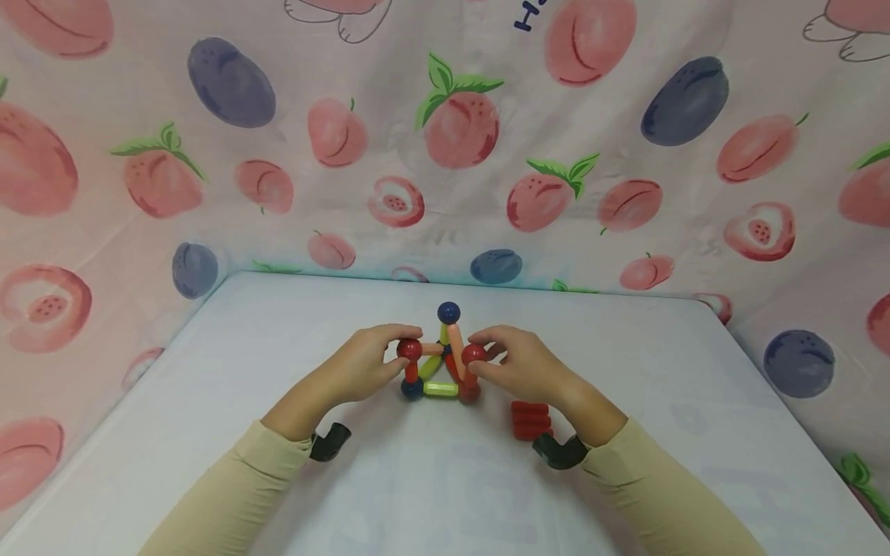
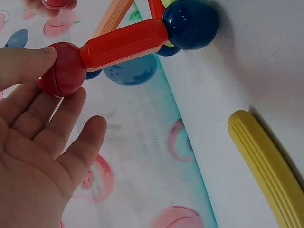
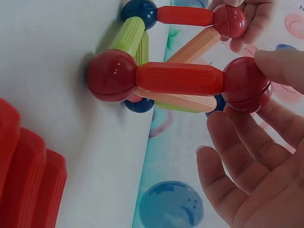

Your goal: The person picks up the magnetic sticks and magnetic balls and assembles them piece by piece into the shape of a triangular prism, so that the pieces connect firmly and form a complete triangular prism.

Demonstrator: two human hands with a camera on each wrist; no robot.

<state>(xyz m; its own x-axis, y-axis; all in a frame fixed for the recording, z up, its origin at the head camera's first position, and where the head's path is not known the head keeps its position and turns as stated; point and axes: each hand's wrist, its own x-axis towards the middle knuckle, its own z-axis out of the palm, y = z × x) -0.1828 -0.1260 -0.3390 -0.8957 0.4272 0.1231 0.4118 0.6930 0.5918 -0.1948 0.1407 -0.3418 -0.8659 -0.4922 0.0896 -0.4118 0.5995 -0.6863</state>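
On the white table stands a frame of ball-and-rod toy pieces. My left hand [image 1: 356, 364] pinches a red ball [image 1: 409, 350] between thumb and fingers, atop an upright red rod [image 2: 124, 43] over a blue ball [image 2: 191, 23]. My right hand [image 1: 523, 366] likewise pinches a second red ball [image 3: 246, 84], atop another red rod [image 3: 179, 78] rising from a lower red ball [image 3: 112, 76]. A light green rod [image 1: 441, 389] joins the two lower front balls. At the back, a blue ball [image 1: 449, 313] tops the frame. Peach rods [image 1: 456, 347] slant between the balls.
Several red rods [image 1: 531, 421] lie side by side near my right wrist. A curved yellow rod [image 2: 266, 166] rests on the table in the left wrist view. Behind the table [image 1: 445, 479] hangs a fruit-print cloth [image 1: 445, 216].
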